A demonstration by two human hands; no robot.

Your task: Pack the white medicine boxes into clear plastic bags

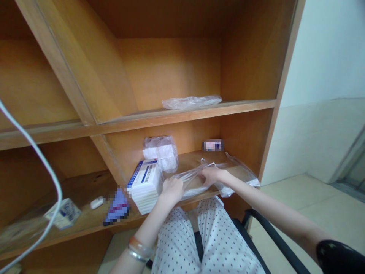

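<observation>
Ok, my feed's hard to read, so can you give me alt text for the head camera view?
Two bare hands handle a clear plastic bag on a wooden shelf: the right hand grips it, and the left hand rests at its edge beside a stack of white packets. A crumpled plastic bag lies on the shelf above.

crumpled plastic bag (191,102) on the upper wooden shelf (182,113), white cable (37,146) hanging at left, black chair armrest (273,236) at right.
</observation>
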